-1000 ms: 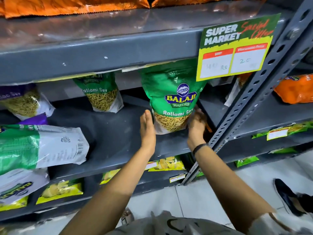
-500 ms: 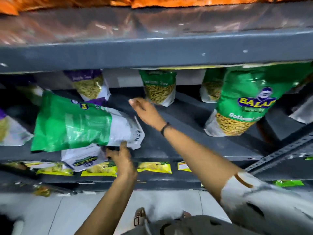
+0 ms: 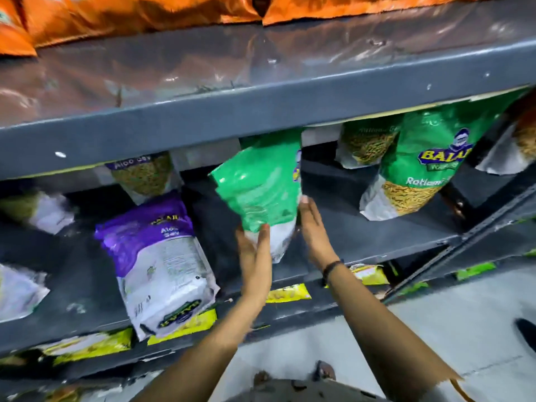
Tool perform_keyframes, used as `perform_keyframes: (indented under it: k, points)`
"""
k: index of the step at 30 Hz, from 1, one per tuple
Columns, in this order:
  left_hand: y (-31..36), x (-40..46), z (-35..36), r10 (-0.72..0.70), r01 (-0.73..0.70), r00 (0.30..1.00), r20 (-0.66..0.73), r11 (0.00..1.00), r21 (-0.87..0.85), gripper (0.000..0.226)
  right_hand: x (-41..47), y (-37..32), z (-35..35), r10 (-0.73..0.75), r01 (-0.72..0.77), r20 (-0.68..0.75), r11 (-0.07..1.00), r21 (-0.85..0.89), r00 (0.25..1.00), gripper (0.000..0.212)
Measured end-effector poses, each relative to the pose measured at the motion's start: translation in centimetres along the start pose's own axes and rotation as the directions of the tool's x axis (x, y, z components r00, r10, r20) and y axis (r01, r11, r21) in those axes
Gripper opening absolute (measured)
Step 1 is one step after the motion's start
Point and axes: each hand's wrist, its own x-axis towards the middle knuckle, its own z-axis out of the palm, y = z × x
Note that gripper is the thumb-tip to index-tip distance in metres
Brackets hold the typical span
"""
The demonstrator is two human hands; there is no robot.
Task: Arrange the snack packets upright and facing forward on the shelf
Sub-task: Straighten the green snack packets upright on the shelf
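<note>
A green snack packet (image 3: 261,187) stands nearly upright at the middle of the grey shelf (image 3: 362,230), its back side toward me and its top tilted left. My left hand (image 3: 255,250) grips its white lower end from the front. My right hand (image 3: 314,227) presses flat against its right edge. To the right, a green Ratlami Sev packet (image 3: 417,166) stands upright with its front facing me. A purple Aloo Sev packet (image 3: 162,256) lies flat on the shelf at left, back side up.
More packets (image 3: 365,143) stand at the back of the shelf. Orange packets (image 3: 130,13) line the shelf above. Yellow packets (image 3: 287,294) sit on the lower shelf. A slanted metal upright (image 3: 478,224) bounds the shelf at right. Grey floor tiles lie below.
The green packet that lay flat at the left has been lifted, turned upright and carried to the shelf's middle. Both hands moved onto it. The purple packet beneath it is uncovered.
</note>
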Motion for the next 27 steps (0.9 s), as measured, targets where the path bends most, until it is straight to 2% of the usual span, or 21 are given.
perform_keyframes:
  k: [3,6,8,10,11,14,17,19,21,23,25,27]
  points:
    - [0.0,2.4,1.7,0.004,-0.003,0.978,0.208,1.000,-0.005,0.037,0.0,0.9,-2.4,-0.075,0.083,-0.128,0.995,0.058,0.989,0.032]
    - [-0.5,4.3,3.3,-0.043,0.053,0.975,0.218,0.998,-0.040,0.029,0.1,1.5,-3.4,-0.078,0.089,-0.197,0.995,0.047,0.977,0.036]
    - [-0.8,5.0,3.9,-0.062,0.078,0.977,0.203,0.994,-0.072,0.032,-0.5,2.7,-2.8,-0.073,0.085,-0.365,0.996,0.016,0.928,0.047]
    - [-1.3,5.3,3.9,-0.098,0.118,0.977,0.188,0.988,-0.097,0.043,-1.4,3.5,-1.3,0.008,0.023,-0.481,0.998,0.058,0.877,0.052]
    - [-1.7,5.2,3.9,-0.111,0.134,0.977,0.183,0.983,-0.122,0.050,-1.7,3.5,-0.5,0.043,-0.002,-0.472,0.996,0.086,0.880,0.054]
    - [-2.4,3.0,3.6,-0.112,0.138,0.973,0.199,0.983,-0.122,0.078,-0.9,3.2,0.1,0.024,0.007,-0.413,0.997,0.073,0.911,0.059]
    - [-3.5,0.0,3.3,-0.003,0.018,0.986,0.165,0.995,-0.094,0.061,1.7,2.3,-2.3,0.058,-0.015,-0.315,0.990,0.137,0.947,0.051]
    - [-3.6,-0.5,3.4,0.040,-0.037,0.998,0.046,0.997,-0.070,0.051,3.0,1.5,-4.1,0.086,-0.052,-0.253,0.989,0.136,0.964,0.050]
    - [-2.8,1.2,3.6,0.051,-0.059,0.992,-0.111,0.996,-0.074,0.051,3.3,1.5,-5.2,0.107,-0.056,-0.305,0.984,0.169,0.946,0.054]
    - [-1.8,4.6,4.1,0.004,-0.025,0.979,-0.203,0.995,-0.101,0.046,2.2,1.6,-5.3,0.128,-0.060,-0.375,0.981,0.187,0.918,0.051]
    - [-0.3,7.4,5.0,-0.014,-0.004,0.989,-0.151,0.993,-0.119,0.044,0.3,2.1,-4.8,0.111,-0.044,-0.373,0.982,0.183,0.921,0.041]
    - [0.2,8.9,5.8,-0.053,0.057,0.998,0.032,0.989,-0.136,0.051,-1.2,2.7,-3.9,0.097,-0.036,-0.310,0.980,0.195,0.946,0.029]
